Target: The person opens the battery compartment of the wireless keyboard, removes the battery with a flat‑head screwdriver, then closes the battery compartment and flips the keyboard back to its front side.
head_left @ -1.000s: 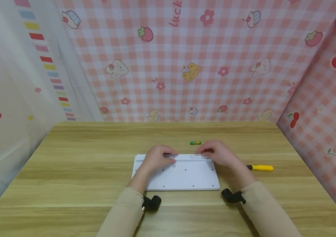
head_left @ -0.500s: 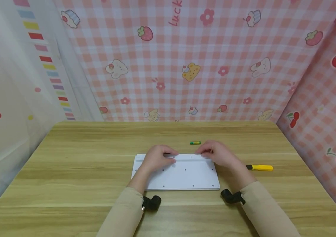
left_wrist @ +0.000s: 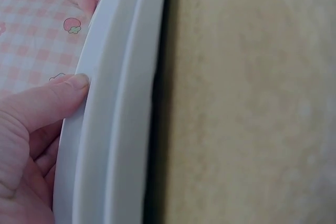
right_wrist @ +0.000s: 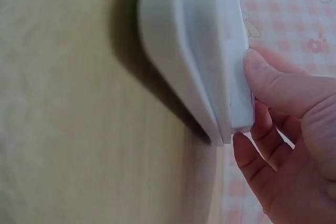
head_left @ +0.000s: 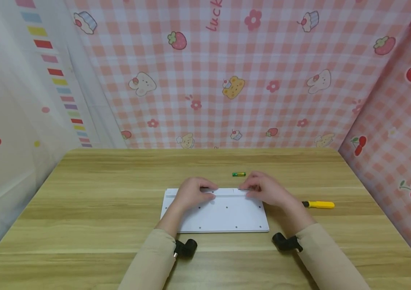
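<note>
A white keyboard (head_left: pixel 223 215) lies face down on the table, its underside dotted with small dark screws and its raised ridge along the far edge. My left hand (head_left: pixel 194 195) grips that ridge left of centre, thumb on the near side and fingers over the far edge. At the ridge's right end my right hand (head_left: pixel 267 188) pinches beside the battery cover (head_left: pixel 240 191). The right wrist view shows the thumb (right_wrist: pixel 265 74) on the ridge's face, with fingers curled behind and below it. Just beyond the keyboard lies a green battery (head_left: pixel 239 174).
A screwdriver with a yellow handle (head_left: pixel 320 204) lies right of the keyboard, its dark end partly behind my right forearm. Both sleeves carry black wrist cameras (head_left: pixel 186 248). Checked pink cloth (head_left: pixel 205 112) hangs behind the wooden table (head_left: pixel 100 193).
My right thumb has shifted slightly toward me along the ridge, and the right fingers have spread a little from it. The left hand, keyboard, battery and screwdriver stay in place.
</note>
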A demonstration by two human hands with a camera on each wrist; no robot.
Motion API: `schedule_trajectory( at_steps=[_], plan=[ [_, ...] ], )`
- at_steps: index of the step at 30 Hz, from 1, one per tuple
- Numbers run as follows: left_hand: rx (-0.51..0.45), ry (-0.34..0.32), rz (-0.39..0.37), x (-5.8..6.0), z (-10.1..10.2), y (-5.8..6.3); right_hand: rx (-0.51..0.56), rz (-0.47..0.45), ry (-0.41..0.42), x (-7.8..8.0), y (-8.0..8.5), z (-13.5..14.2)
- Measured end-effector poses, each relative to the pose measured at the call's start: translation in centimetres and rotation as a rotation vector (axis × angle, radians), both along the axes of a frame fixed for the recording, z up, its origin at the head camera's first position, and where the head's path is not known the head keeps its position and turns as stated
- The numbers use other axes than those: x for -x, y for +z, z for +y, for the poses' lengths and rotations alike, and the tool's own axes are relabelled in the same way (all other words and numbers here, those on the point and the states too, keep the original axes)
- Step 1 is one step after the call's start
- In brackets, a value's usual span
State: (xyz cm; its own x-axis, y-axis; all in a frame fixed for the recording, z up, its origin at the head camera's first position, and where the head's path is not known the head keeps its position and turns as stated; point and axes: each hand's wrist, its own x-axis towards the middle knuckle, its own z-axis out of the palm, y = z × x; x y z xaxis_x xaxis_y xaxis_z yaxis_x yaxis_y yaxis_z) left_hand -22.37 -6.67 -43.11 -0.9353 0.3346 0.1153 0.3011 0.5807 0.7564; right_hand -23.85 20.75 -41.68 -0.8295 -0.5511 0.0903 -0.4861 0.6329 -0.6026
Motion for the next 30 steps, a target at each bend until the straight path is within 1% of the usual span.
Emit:
schedule_trajectory(
  at_steps=[9, 19, 27, 30],
  plan=[
    [0.017, -0.012, 0.020, 0.01, 0.00, -0.05, -0.022, 0.048, 0.013, -0.25, 0.11, 0.00],
    [0.016, 0.001, 0.011, -0.07, 0.05, 0.01, -0.084, 0.081, 0.018, -0.41, 0.41, -0.08],
    [0.016, -0.008, 0.014, -0.05, 0.05, 0.00, -0.103, 0.047, 0.003, -0.52, 0.41, 0.23],
    [0.023, -0.011, 0.019, -0.04, 0.10, 0.02, -0.078, 0.036, 0.014, -0.42, 0.26, 0.54]
  ],
)
